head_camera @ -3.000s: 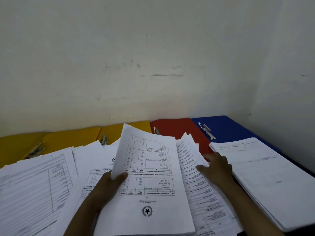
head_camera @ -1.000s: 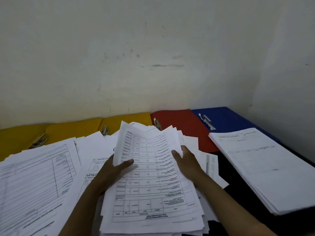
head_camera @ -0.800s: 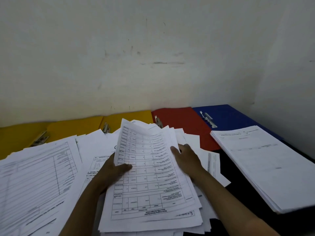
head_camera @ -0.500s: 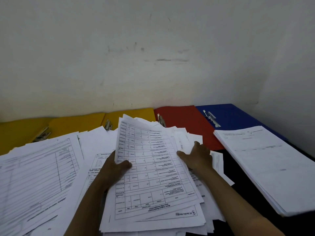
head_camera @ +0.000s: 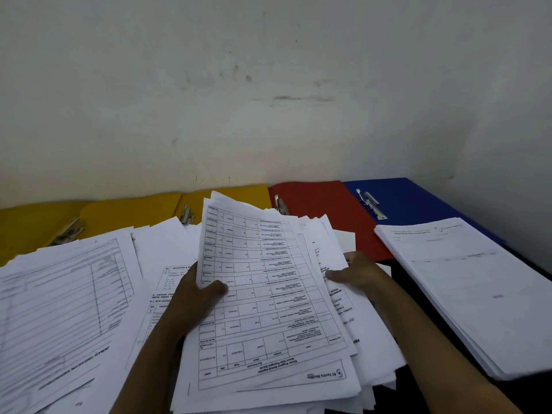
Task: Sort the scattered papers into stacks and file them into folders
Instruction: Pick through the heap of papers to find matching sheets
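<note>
Near the desk's front edge, left hand (head_camera: 197, 297) pinches a sheaf of table-printed papers (head_camera: 268, 294) while right hand (head_camera: 355, 273), fingers curled, grips loose sheets beneath; sorting continues, probably needing transfer onto the neat stack (head_camera: 478, 288) at the right edge.

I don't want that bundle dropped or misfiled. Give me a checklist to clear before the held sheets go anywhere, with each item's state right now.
1. Left hand grips the held bundle, thumb on top: ok.
2. Right hand steadies the bundle's right edge: ok, touching; whether it pinches, cannot tell.
3. Bundle squared up: not ok, sheets fan out at the top and bottom.
4. A tidy stack to receive it: ok, the neat stack lies at right.
5. Folders reachable: ok, the red folder and blue folder lie flat by the wall, clips showing.
6. Bundle matches that stack's type: cannot tell, print too small.
</note>
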